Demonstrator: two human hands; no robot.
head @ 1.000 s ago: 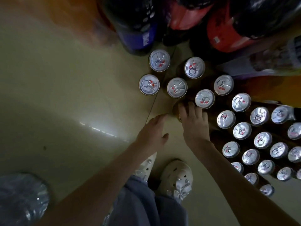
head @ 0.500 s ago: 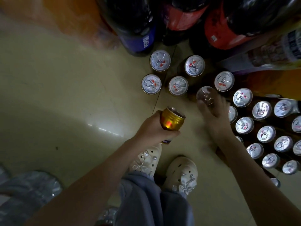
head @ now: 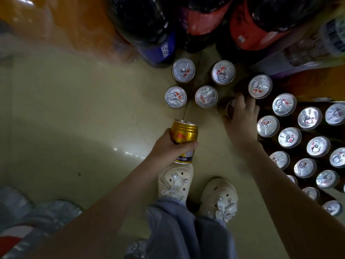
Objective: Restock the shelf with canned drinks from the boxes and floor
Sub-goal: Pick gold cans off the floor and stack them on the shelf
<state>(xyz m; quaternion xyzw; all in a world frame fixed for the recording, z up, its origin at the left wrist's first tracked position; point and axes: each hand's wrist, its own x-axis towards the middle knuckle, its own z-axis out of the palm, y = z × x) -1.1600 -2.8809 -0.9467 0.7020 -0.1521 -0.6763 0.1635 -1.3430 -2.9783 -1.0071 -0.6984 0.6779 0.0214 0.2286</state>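
So the gold drink can (head: 183,139) is off the floor, with the left hand (head: 168,148) wrapped round its middle. I'd guess it's parked there so the other hand is free. Just right of that gold can, the right hand (head: 240,118) is clawed down over a second can (head: 228,108) standing on the floor, fingers curled round its top, probably ready to lift. Four loose cans (head: 206,96) stand just beyond the gold one, packed rows (head: 289,137) further right, cola bottles (head: 149,25) past those, and white clogs (head: 175,181) just below it.
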